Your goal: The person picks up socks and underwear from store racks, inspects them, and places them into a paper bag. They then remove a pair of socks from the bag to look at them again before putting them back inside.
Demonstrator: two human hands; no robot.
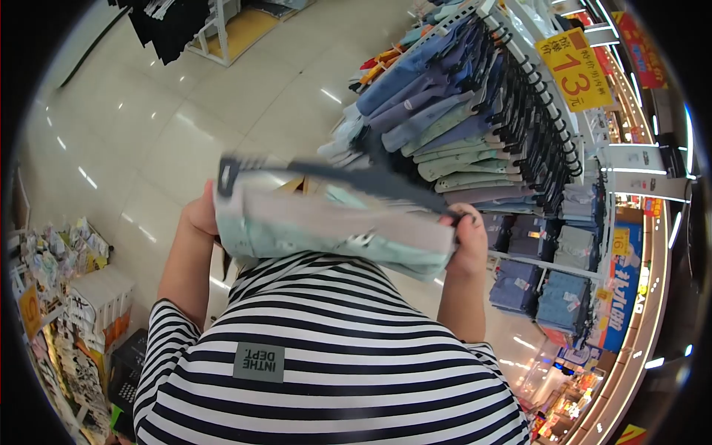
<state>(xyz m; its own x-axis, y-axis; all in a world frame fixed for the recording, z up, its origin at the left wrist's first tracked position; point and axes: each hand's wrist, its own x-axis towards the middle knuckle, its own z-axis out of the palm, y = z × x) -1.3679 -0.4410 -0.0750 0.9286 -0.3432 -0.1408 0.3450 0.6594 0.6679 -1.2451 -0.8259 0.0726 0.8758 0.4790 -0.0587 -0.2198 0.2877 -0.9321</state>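
Observation:
In front of my striped shirt, I hold a pair of underpants (pixel 334 230), light green and pale pinkish grey with a small printed figure. They hang from a black clip hanger (pixel 334 174), which is blurred by motion. My left hand (pixel 200 213) is closed on the left end, its fingers mostly hidden behind the cloth. My right hand (pixel 469 239) is closed at the right end, with the thumb near the hanger's tip. The cloth is stretched between both hands.
A rack of similar hanging garments (pixel 452 126) stands ahead right, under a yellow price sign (pixel 575 70). Folded clothes (pixel 564 293) fill shelves below. Packaged goods (pixel 74 259) and a black basket (pixel 127 367) are at left. Shiny tiled floor (pixel 185 111) lies ahead.

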